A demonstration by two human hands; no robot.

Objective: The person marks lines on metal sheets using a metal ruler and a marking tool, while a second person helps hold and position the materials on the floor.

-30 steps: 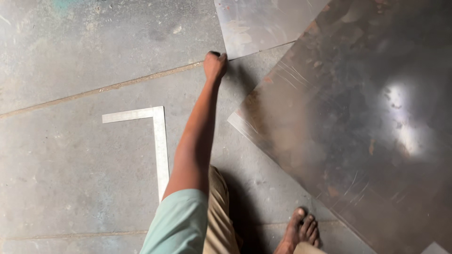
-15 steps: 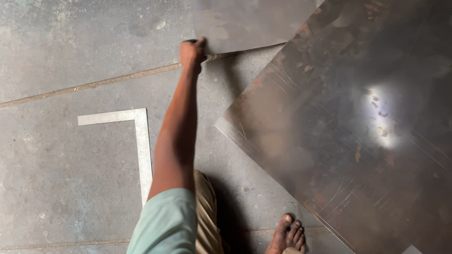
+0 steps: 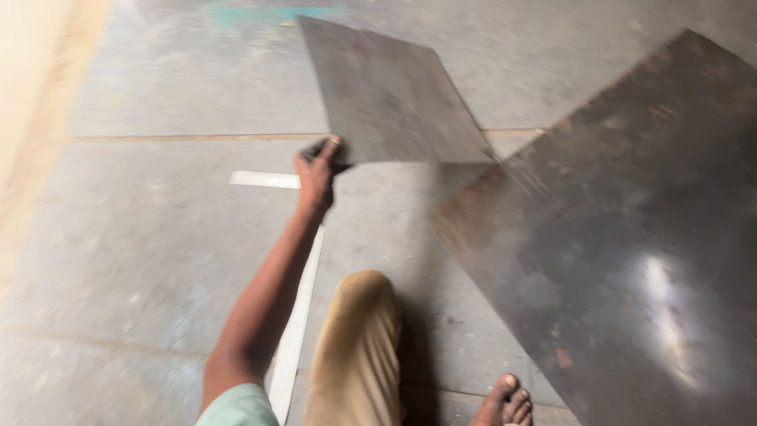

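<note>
My left hand (image 3: 317, 175) is stretched forward and grips the near left corner of a grey metal sheet (image 3: 390, 99). The sheet is raised off the concrete floor at that corner and tilts away from me. A much larger dark, shiny metal sheet (image 3: 631, 237) lies flat on the floor to the right, its corner close to the smaller sheet's near right corner. My right hand is out of view. The picture is blurred by motion.
A white L-shaped strip (image 3: 296, 315) lies on the concrete floor (image 3: 142, 252) under my arm. My bent knee in tan trousers (image 3: 359, 347) and a bare foot (image 3: 505, 402) are at the bottom, next to the large sheet's edge.
My left hand went from reaching the small sheet's corner on the floor to gripping it and lifting it. The view has swung, so the sheets now appear lower and further right.
</note>
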